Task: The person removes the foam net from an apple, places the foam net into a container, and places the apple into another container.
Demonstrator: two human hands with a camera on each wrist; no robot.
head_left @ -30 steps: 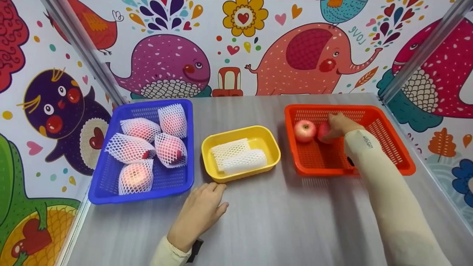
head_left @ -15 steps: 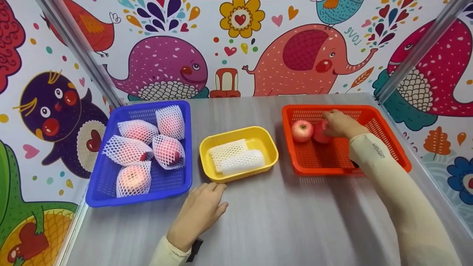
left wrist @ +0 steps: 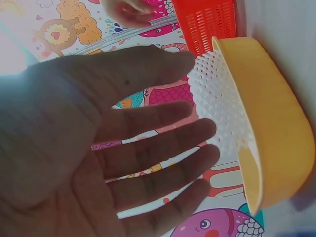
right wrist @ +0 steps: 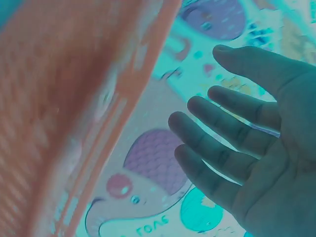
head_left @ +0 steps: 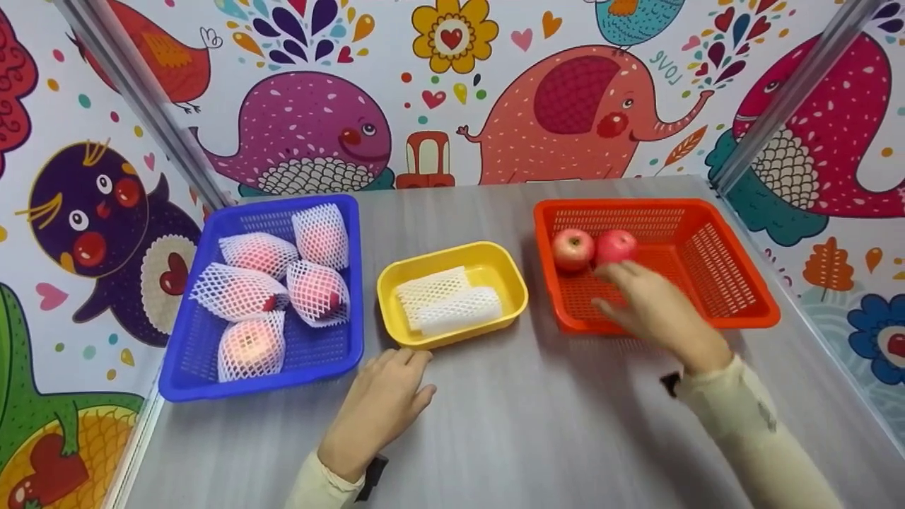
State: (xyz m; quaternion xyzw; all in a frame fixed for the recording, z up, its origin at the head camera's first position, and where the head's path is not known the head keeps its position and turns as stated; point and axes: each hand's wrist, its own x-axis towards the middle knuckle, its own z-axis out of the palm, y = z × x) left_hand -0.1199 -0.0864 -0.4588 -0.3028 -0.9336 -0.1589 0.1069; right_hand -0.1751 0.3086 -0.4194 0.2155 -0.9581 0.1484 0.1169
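My right hand [head_left: 647, 307] hovers over the front of the red basket [head_left: 767, 311], holding nothing; in the right wrist view its fingers [right wrist: 217, 128] are spread beside the basket's side. Two bare apples lie at the basket's left: a paler apple [head_left: 573, 249] and a redder apple [head_left: 616, 244] beside it. My left hand [head_left: 385, 403] stays by the front edge of the yellow tray [head_left: 396, 332], its fingers loosely straight in the left wrist view. White foam net sleeves [head_left: 459, 309] lie in that tray.
A blue basket [head_left: 173, 382] at the left holds several apples in foam nets, such as a netted apple [head_left: 252, 346] near its front. A grey tabletop [head_left: 509, 424] runs beneath everything. Patterned panels [head_left: 509, 63] close off the back and sides.
My right hand has let go of the redder apple and drawn back toward the front of the red basket. The apple stays next to the other one. My left hand has hardly moved.
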